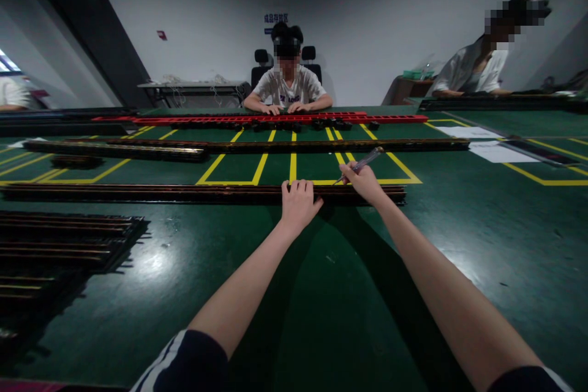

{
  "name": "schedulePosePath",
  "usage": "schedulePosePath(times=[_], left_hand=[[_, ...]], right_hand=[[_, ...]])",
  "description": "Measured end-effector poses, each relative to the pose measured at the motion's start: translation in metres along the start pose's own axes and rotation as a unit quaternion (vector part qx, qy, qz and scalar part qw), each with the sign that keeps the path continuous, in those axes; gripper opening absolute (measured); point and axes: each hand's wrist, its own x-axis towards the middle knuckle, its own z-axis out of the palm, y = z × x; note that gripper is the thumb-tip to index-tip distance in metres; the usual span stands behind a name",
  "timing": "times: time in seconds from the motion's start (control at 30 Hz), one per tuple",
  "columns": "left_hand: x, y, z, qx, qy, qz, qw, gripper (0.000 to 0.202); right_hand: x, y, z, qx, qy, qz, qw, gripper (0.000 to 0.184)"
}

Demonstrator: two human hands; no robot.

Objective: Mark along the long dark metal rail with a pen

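Observation:
A long black strip (138,193) with thin coppery lines along it lies crosswise on the green table in front of me. My left hand (299,201) grips it, with the fingers over its far edge and the thumb on the near side. To the right, my right hand (361,181) is closed around a slim pen-like tool (367,159) with a clear grey handle. The tool's thin tip points down and left, close to the strip's far edge. Whether the tip touches the strip I cannot tell.
Dark strips are stacked (68,239) at the left. Another long dark strip (321,146) lies farther back, over yellow table markings. Beyond it are red slotted strips (395,119), near a co-worker's hands (272,109). White papers (498,152) lie at the right. Another person stands behind them.

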Motion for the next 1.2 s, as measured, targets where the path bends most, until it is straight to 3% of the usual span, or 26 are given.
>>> schedulePosePath(times=[1.2], left_hand=[[-0.0011, 0.0004, -0.0016, -0.005, 0.011, 0.022, 1.0, 0.035]], right_hand=[[0.0012, 0.0017, -0.0041, -0.039, 0.014, 0.005, 0.999, 0.045]])
